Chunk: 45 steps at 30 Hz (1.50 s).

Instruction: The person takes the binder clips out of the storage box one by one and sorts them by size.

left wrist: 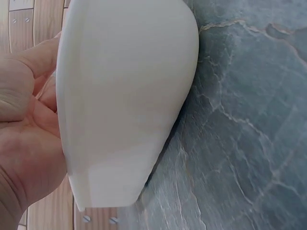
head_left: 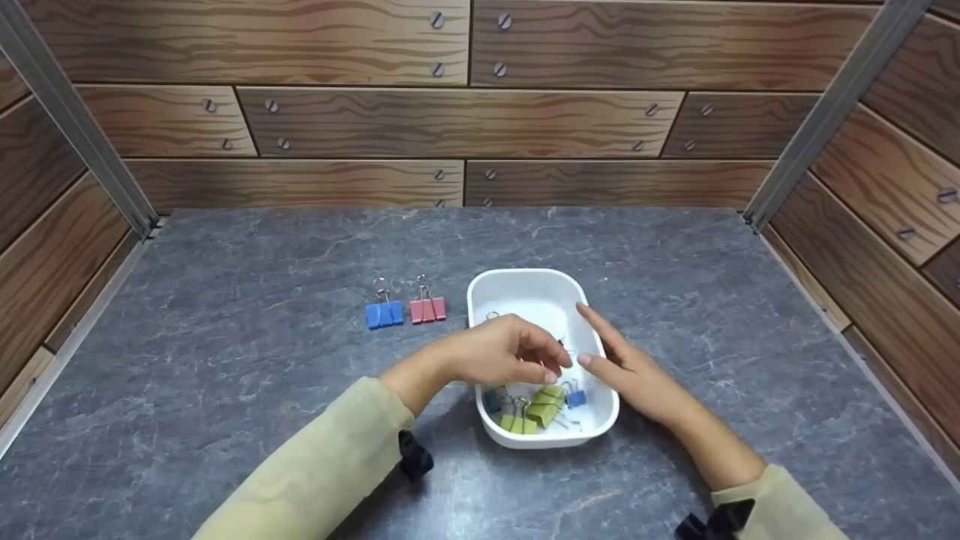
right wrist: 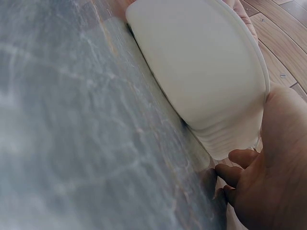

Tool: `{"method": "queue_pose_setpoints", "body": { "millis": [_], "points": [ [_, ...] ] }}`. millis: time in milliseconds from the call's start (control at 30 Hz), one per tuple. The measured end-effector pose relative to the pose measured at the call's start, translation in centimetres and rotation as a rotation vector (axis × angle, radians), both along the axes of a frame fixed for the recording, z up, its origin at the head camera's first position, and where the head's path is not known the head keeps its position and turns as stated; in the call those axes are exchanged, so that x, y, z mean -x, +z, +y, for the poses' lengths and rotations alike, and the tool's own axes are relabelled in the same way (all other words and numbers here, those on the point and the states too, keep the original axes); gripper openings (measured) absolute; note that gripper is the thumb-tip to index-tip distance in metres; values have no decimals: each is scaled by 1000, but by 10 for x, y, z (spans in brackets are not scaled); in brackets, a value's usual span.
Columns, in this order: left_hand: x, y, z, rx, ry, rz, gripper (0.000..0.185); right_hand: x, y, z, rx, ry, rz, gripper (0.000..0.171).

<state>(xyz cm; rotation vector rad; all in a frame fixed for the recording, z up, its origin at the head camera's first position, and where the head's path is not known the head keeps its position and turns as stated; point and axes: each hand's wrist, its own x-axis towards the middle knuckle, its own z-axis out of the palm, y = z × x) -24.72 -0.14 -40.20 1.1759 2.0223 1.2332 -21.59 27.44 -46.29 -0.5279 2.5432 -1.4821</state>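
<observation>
head view: our left hand [head_left: 501, 352] curls its fingers inside the white tray [head_left: 525, 289], seemingly pinching a clip, though we cannot tell; right hand [head_left: 628, 367] released, resting on the rim. sorting step; next needs a clean lift toward the blue clip [head_left: 384, 312]. wrist views: only the tray wall [left wrist: 124, 96] [right wrist: 201, 72] on the bench [left wrist: 249, 120].

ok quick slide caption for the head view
Both hands, left hand and right hand, reach into a white tray of binder clips; blue clip and pink clip lie beside it.
</observation>
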Motion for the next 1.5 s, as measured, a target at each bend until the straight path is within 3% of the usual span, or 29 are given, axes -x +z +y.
{"method": "queue_pose_setpoints", "body": {
  "millis": [433,667,1100,1500],
  "points": [
    [6,0,10,84,-86,15,29,-1,-1,2,19,8,23,72],
    [7,-2,13,98,-113,70,28,-1,0,2,7,6,22,71],
    [4,-7,19,191,-124,106,28,0,-2,2,9,11,39,71],
    [1,-9,21,238,-106,197,27,1,-2,0,6,12,50,71]
  ]
}}
